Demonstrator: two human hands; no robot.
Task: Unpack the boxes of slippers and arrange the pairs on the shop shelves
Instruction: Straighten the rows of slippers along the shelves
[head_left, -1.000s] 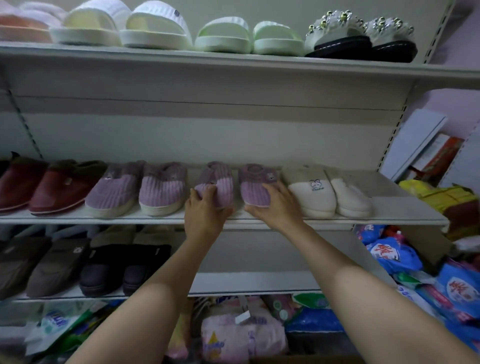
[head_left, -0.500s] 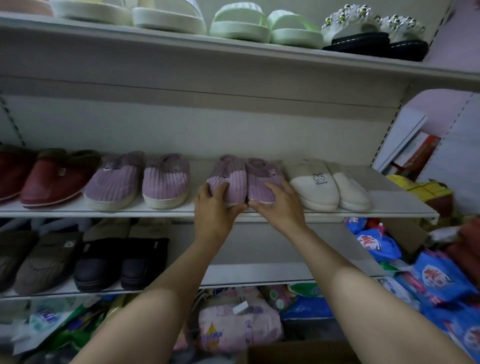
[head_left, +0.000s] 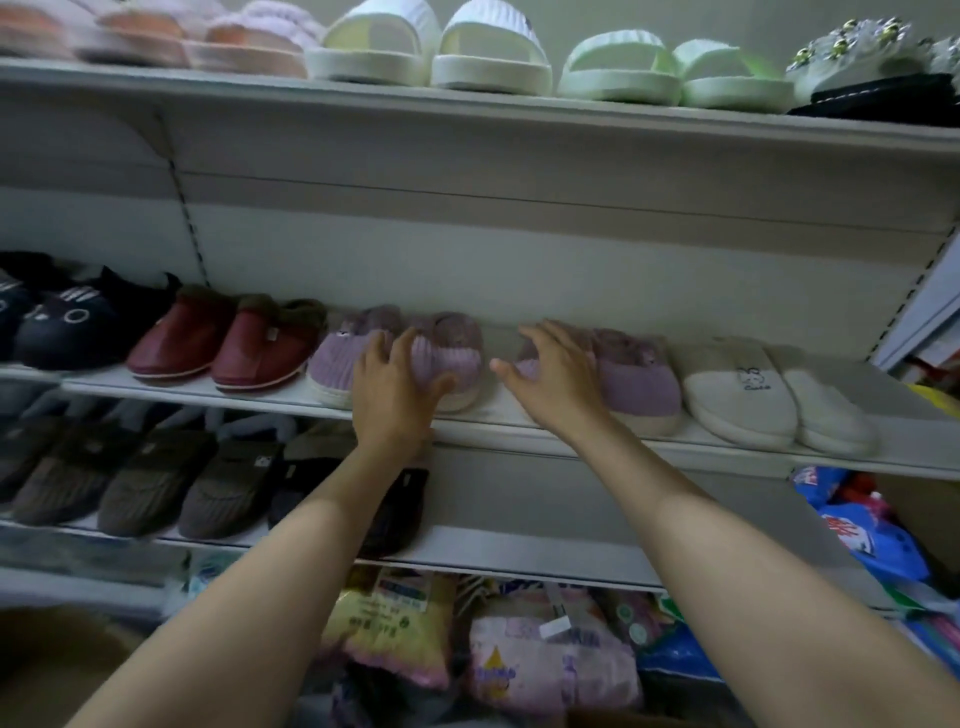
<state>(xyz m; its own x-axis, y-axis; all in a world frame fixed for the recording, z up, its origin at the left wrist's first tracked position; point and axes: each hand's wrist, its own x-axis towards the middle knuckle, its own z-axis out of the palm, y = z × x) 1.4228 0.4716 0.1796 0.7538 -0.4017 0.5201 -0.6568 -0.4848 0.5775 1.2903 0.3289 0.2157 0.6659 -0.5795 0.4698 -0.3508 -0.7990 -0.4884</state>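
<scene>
Both hands (head_left: 397, 384) (head_left: 553, 376) seemingly touch purple slippers (head_left: 641, 387) near shelf edge (head_left: 675, 447).

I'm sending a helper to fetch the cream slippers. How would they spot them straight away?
Go to the middle shelf, the one the hands reach to. The cream slippers sit at the right end of its row, right of a purple ribbed pair. They alone are off-white, with a small dark drawing on the toe.

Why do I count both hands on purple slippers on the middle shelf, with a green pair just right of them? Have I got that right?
Nearly. The head view shows the left hand and right hand on purple slippers on the middle shelf, but the pair just right of them is cream white, not green. The green pair sits on the top shelf.
</scene>
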